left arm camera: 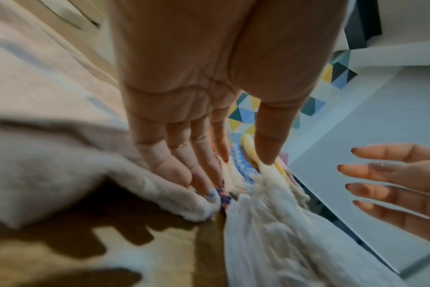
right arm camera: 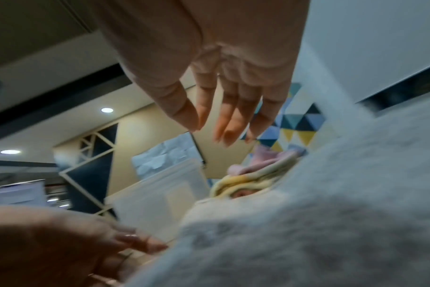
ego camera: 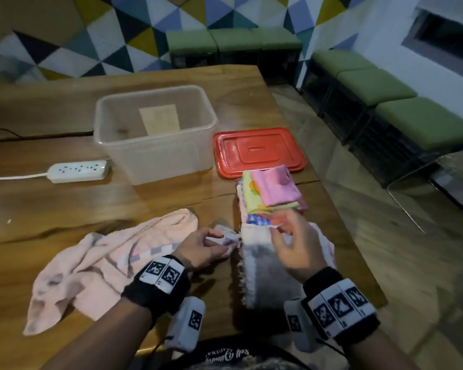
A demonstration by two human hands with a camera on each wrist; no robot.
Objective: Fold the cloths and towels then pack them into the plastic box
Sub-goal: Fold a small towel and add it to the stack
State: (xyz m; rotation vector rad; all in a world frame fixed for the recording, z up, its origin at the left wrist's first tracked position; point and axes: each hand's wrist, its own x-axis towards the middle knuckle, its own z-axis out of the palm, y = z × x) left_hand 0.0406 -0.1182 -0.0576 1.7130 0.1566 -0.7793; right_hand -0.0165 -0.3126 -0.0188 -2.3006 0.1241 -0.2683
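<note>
Wooden worktop (ego camera: 64, 209): folded stack (ego camera: 267, 193) lies near-right of the empty plastic box (ego camera: 155, 134). Left hand (ego camera: 203, 247) fingers press a towel edge; right hand (ego camera: 292, 241) fingers spread loose; lifting one-sidedly may topple it.

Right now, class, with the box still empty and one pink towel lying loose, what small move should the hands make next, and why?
Probably square up the folded stack and lift it toward the plastic box. The left hand touches the stack's near edge with straight fingers, the right hand hovers open above it, and the red lid is off. The pink towel still lies crumpled.
</note>
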